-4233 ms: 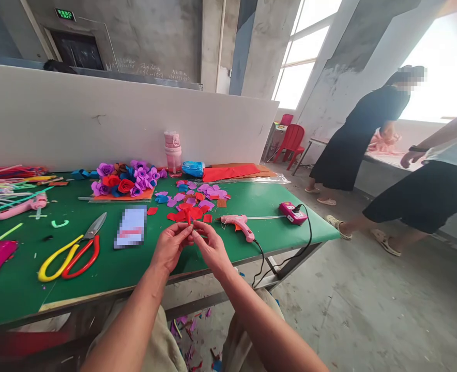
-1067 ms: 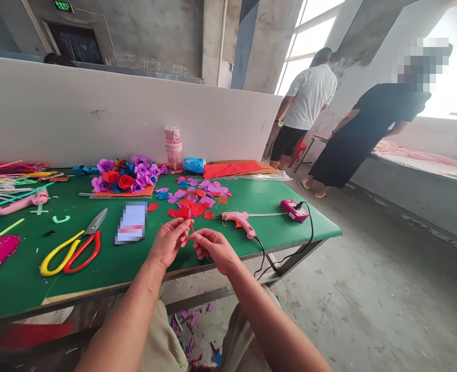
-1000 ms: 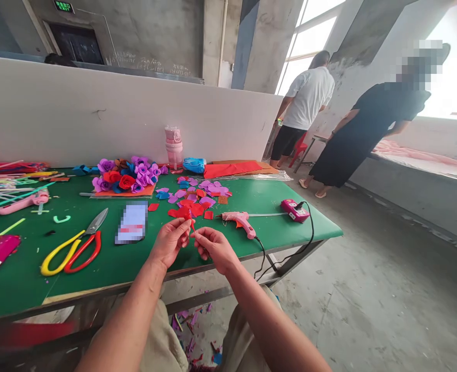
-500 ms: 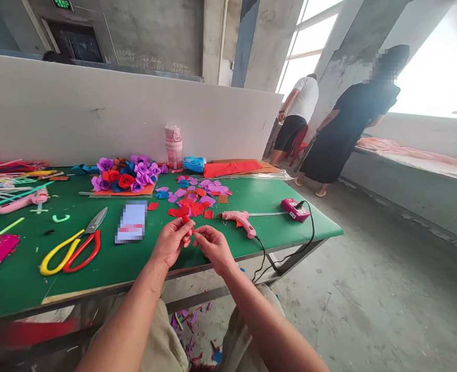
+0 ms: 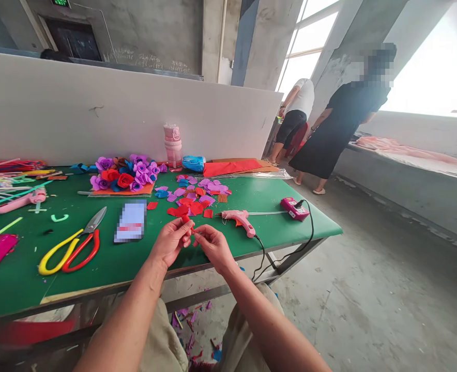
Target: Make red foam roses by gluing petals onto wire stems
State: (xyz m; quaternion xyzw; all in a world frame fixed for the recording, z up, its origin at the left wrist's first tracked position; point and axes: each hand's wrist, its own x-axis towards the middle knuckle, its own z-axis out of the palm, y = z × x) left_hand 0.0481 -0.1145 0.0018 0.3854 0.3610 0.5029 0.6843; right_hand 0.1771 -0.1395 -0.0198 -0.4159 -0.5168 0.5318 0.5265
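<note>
The green counter [image 5: 252, 199] carries the scissors [image 5: 75, 243], beside a phone, and a pink glue gun [image 5: 239, 220] right of the petals [image 5: 193, 201]. Near its front edge, the left hand [image 5: 173, 237] and right hand [image 5: 212, 243], fingertips pinched, hold a small red piece [image 5: 185, 220] between them.

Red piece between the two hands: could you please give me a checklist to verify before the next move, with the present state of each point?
1. Left hand pinches the red piece: ok.
2. Right hand has its fingers closed at the lower end: ok.
3. Scissors lie apart from both hands: ok.
4. Pink glue gun rests on the green table: ok.
5. Glue gun is hot: cannot tell.
6. Black cord stays fully on the table: not ok, it hangs over the edge.
</note>
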